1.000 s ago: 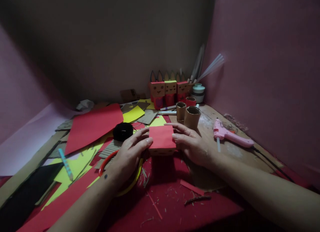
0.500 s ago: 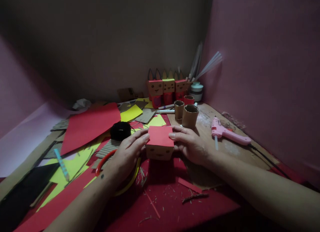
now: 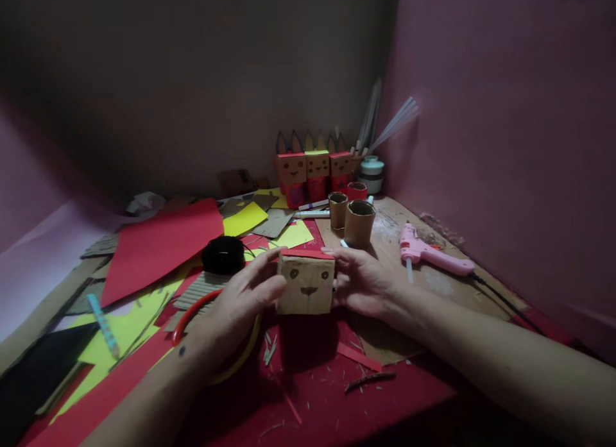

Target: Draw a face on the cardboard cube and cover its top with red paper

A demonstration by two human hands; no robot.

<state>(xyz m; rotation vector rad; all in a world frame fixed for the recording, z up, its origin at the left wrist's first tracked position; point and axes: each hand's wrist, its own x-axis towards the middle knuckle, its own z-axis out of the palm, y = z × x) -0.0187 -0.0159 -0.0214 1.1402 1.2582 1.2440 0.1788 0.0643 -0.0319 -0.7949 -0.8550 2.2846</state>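
Between my two hands is a small cardboard box (image 3: 307,286) with a drawn animal face turned towards me and red paper on its top. My left hand (image 3: 250,290) grips its left side, thumb at the front edge. On the opposite side my right hand (image 3: 360,280) holds it, fingertips at the top edge and side. The box is above the red table surface (image 3: 308,351). Scissors with a red and yellow handle (image 3: 192,313) lie partly hidden under my left wrist.
Cardboard tubes (image 3: 360,224) stand behind my right hand. A pink glue gun (image 3: 433,254) with a cord lies at the right. Finished box-headed figures (image 3: 291,171) line the back. Red paper (image 3: 166,245), a black yarn ball (image 3: 224,254) and a blue pencil (image 3: 102,325) lie left.
The box has been tilted back in my hands, so its drawn face now shows fully and the red top only as a thin edge. The whole view has shifted slightly.
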